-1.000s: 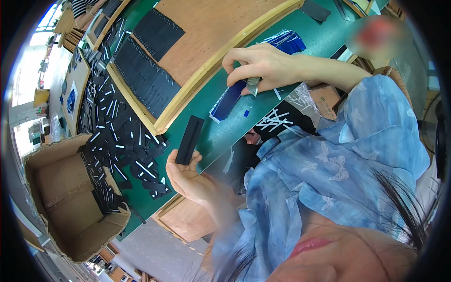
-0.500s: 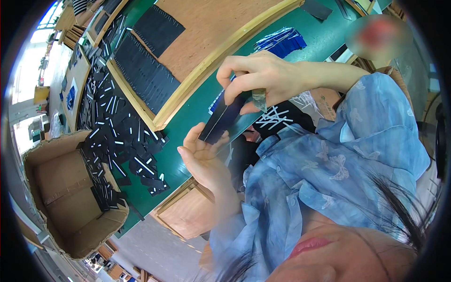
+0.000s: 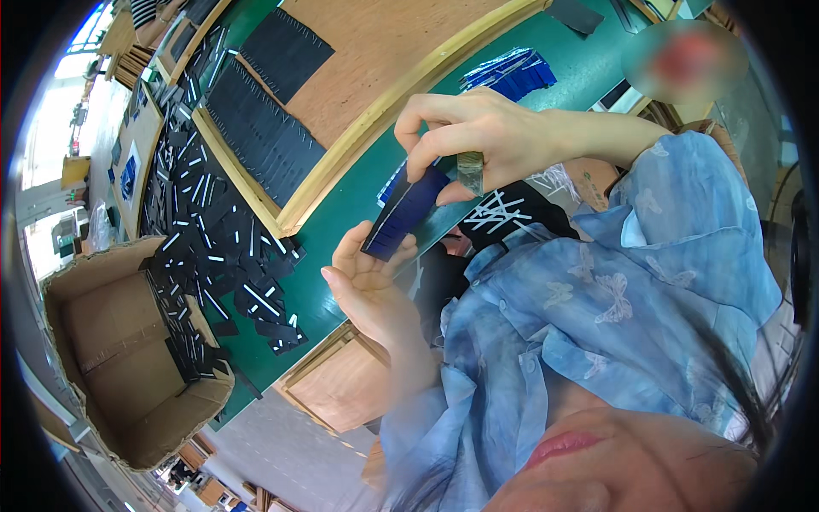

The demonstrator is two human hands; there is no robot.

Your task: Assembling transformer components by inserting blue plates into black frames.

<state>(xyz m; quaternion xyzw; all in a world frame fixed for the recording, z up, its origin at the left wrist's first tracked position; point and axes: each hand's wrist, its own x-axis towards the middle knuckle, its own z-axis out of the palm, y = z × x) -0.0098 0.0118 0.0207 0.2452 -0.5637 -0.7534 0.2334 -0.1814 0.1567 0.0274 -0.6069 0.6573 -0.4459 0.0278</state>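
A thin bundle of dark blue strips (image 3: 405, 209) with a black side slants between my hands. My right hand (image 3: 490, 141) pinches its upper end between thumb and fingers. A shiny, greenish see-through piece (image 3: 470, 173) sits at that hand's fingers; its kind I cannot make out. Below, my left hand (image 3: 375, 286) is palm up with fingers apart, and the bundle's lower end lies against or just over its fingers. Partly behind the bundle, more blue pieces (image 3: 391, 188) show on the green table (image 3: 320, 269).
A wood-framed board (image 3: 375, 128) bears rows of black pieces (image 3: 264, 128). Loose black and white strips (image 3: 213, 230) heap at its left, beside a cardboard box (image 3: 119, 350). A blue stack (image 3: 512, 75) lies beyond my right hand. White sticks (image 3: 497, 212) rest on black cloth near my lap.
The bundle has turned slightly in my right hand, so its blue face shows more than before. My left hand has hardly moved.
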